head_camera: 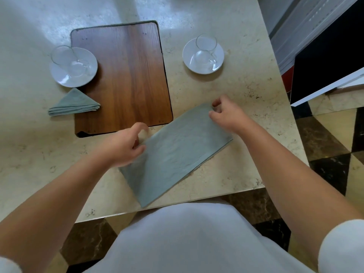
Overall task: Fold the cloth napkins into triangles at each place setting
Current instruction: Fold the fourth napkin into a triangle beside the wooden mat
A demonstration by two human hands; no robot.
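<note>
Covering the left edge of the grey-green rectangular cloth napkin [177, 156] with the left hand [123, 147], blurring at its fingertips. Hiding the napkin's far corner under the right hand [228, 115]. Overlapping the left edge of the brown wooden board [128, 75] with the white round saucer [59, 77]. Cutting both upper arms off at the view's edges.

Sage-green napkins [173, 154], reddish-brown wood-grain board [126, 75], white saucers [202, 56] on cream speckled marble table [226, 91].
</note>
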